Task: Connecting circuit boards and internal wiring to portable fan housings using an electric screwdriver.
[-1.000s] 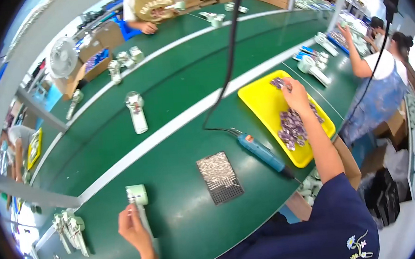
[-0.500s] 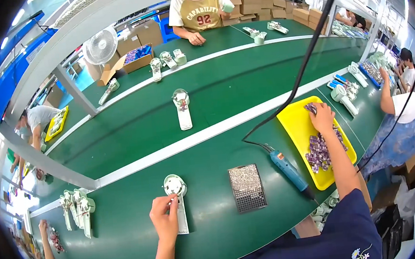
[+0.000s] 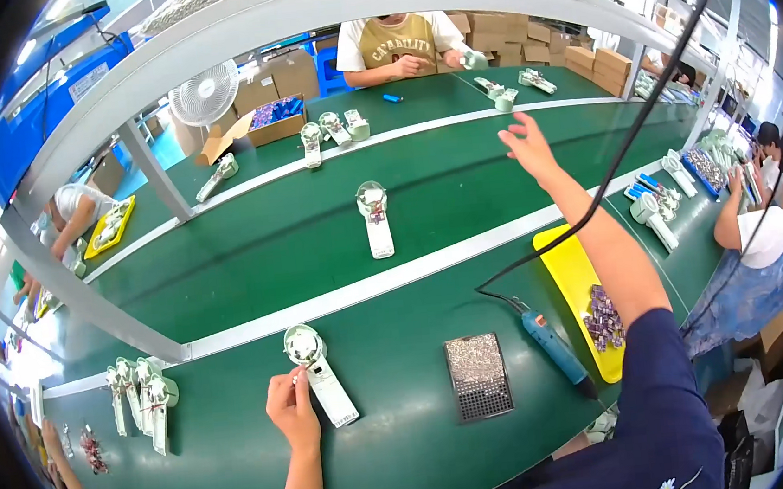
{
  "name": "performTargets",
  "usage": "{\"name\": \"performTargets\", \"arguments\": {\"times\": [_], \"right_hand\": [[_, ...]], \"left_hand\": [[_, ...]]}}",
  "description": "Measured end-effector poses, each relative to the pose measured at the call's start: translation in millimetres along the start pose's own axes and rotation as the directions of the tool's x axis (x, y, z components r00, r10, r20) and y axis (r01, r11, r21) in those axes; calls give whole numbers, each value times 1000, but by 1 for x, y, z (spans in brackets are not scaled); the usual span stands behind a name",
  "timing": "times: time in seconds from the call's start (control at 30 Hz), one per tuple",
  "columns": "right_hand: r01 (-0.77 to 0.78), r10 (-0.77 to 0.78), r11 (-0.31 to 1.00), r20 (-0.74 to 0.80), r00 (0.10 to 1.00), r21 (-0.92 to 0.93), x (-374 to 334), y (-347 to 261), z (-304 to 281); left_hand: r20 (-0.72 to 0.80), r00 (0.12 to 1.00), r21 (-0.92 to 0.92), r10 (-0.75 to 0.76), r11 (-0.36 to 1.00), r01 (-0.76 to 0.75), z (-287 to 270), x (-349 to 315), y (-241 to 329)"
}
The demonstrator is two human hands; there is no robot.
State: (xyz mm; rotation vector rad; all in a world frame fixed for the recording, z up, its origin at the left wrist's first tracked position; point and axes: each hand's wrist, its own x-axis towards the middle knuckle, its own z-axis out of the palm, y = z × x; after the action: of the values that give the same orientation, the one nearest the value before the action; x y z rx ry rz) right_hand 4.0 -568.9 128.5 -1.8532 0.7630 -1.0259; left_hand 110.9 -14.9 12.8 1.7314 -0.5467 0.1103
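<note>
A pale green and white handheld fan housing (image 3: 333,394) lies tilted on the green bench, its round head facing away from me. My left hand (image 3: 292,410) is closed at its neck, thumb and finger pinching the edge; any small piece between the fingertips is too small to make out. My right hand (image 3: 529,150) is stretched out over the green belt (image 3: 460,178), fingers apart and holding nothing. Beyond the near rail, another fan housing (image 3: 378,232) with parts in its head lies on the belt. Purple wrapped parts (image 3: 602,319) lie in the yellow tray (image 3: 564,271), partly hidden by my right arm.
A blue electric screwdriver (image 3: 557,346) with a black cord lies beside a box of small metal pieces (image 3: 478,377). Several fan housings (image 3: 156,405) stand at left. A metal rail (image 3: 395,286) crosses the bench. Co-workers sit opposite and at both sides.
My right hand has left the yellow tray and moved far forward over the belt, now without the purple parts. The near fan housing has turned; my left hand stays at it.
</note>
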Motion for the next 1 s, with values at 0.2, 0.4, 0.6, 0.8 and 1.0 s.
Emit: {"name": "performTargets", "arguments": {"times": [0.2,0.4,0.6,0.8,1.0], "right_hand": [[-269,288,951,125,949,-150,54,54,34],[-479,449,638,215,867,603,14,68,104],[-376,585,524,-3,811,764,39,46,157],[-129,619,412,-173,766,902,26,40,195],[-99,426,594,-207,880,799,-24,49,155]], "left_hand": [[-165,985,-80,-41,996,28,-3,4,-17],[-75,981,-104,-180,980,172,-10,9,-10],[-79,977,-111,-198,976,189,-9,7,-11],[-83,977,-132,-198,974,186,-11,5,-17],[-133,977,-155,-168,977,147,-8,7,-20]]}}
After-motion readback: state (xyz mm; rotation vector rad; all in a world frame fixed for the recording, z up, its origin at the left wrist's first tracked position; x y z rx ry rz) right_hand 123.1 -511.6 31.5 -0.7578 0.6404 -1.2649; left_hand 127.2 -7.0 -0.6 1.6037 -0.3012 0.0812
